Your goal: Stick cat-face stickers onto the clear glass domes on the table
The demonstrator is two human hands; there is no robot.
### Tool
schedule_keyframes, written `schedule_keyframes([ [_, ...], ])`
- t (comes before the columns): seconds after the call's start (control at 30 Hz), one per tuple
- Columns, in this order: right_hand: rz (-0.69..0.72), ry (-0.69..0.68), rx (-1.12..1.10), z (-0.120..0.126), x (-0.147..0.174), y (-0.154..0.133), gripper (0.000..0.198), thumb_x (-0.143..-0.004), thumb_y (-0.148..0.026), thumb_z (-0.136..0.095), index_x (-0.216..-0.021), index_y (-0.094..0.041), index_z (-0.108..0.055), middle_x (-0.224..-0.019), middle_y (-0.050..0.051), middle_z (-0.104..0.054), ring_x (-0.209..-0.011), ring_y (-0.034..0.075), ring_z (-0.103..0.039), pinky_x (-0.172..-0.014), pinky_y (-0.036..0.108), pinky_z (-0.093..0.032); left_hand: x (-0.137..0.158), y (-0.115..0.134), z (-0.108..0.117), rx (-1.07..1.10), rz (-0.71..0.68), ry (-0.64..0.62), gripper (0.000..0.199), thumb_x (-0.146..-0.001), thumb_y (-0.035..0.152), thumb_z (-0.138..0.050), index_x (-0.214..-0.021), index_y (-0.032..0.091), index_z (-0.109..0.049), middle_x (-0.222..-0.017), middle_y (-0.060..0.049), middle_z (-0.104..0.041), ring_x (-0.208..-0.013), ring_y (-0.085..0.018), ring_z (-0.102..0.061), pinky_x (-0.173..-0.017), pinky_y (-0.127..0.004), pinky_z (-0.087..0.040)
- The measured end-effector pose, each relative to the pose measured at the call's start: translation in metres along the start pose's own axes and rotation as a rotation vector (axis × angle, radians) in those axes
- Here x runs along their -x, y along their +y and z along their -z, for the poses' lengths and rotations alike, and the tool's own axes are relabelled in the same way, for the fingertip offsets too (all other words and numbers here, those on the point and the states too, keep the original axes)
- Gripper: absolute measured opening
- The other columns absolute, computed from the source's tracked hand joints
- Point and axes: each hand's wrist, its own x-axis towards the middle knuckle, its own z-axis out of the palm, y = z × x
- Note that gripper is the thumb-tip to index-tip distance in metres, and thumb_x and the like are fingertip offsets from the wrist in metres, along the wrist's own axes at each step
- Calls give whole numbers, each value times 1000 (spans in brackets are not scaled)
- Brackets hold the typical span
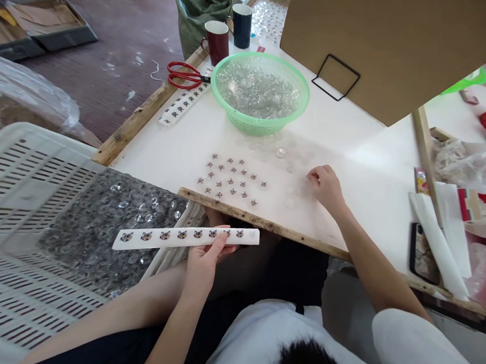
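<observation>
My left hand (pixel 208 258) is closed on a white strip of cat-face stickers (pixel 154 237), thumb on top near its right end. The strip is held level in front of the table's edge. Over the white tabletop, my right hand (pixel 326 189) has its fingers bent together; whether anything is between them I cannot make out. Clear round pieces (pixel 281 153) lie flat near its fingertips, some barely visible against the white. Left of them, several small cat-face pieces (pixel 230 181) are spread in loose rows. Behind stands a green plastic basket (pixel 251 129) filled with clear round pieces.
Red-handled scissors (pixel 185 74) rest by another sticker strip (pixel 183 105). Two mugs, maroon (pixel 217 43) and dark blue (pixel 242 26), stand behind. A white crate (pixel 17 186) holds many clear pieces at left. A cardboard panel (pixel 382 42) rises at right; a phone (pixel 423 254) lies below.
</observation>
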Motion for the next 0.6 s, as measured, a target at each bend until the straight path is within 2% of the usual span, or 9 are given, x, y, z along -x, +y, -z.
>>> schedule_keyframes([
  [0.13,-350,-255,-435,12,-8,4,19,-79,-38,-59,-76,-19,-58,-77,6,-62,-65,15,-53,-58,31,-46,1,1,-1,-22,9,-21,41,-67,37,-82,-98,12,-74,-87,-8,-77,-76,-21,-73,-63,-27,-62],
  [0.2,-439,-343,-522,18,-13,10,24,-73,-41,-65,-72,-18,-59,-75,6,-63,-60,13,-52,-54,28,-44,1,2,-2,-21,-2,3,43,-65,39,-83,-97,13,-75,-87,-8,-77,-75,-22,-73,-62,-27,-62],
  [0.27,-465,-358,-512,22,-16,17,25,-70,-41,-68,-71,-17,-61,-74,7,-64,-58,12,-52,-53,28,-44,1,2,-2,-18,-11,20,43,-63,40,-84,-96,12,-75,-86,-8,-77,-75,-22,-72,-60,-26,-62],
  [0.33,-459,-320,-422,27,-15,23,22,-72,-38,-67,-72,-17,-62,-73,7,-66,-58,13,-53,-53,29,-45,1,1,-2,-14,-10,20,43,-64,40,-84,-95,12,-75,-85,-8,-76,-74,-21,-72,-60,-26,-62],
  [0.43,-398,-165,-119,30,-10,20,14,-76,-33,-61,-72,-19,-62,-71,7,-67,-61,17,-55,-57,33,-46,-2,-3,-2,0,4,6,41,-64,38,-84,-95,13,-75,-85,-8,-76,-73,-20,-72,-60,-26,-62],
  [0.5,-290,-51,44,28,-9,8,13,-80,-32,-58,-76,-21,-61,-75,7,-67,-66,20,-57,-63,36,-46,-4,-5,-1,3,17,-13,40,-65,37,-83,-96,13,-74,-86,-7,-76,-73,-20,-72,-61,-25,-62],
  [0.6,-29,-6,57,13,-14,-17,16,-83,-33,-58,-92,-21,-62,-92,9,-66,-79,21,-59,-74,38,-47,-5,-6,-2,-3,22,-21,41,-65,37,-83,-97,13,-74,-86,-8,-76,-73,-20,-72,-61,-26,-62],
])
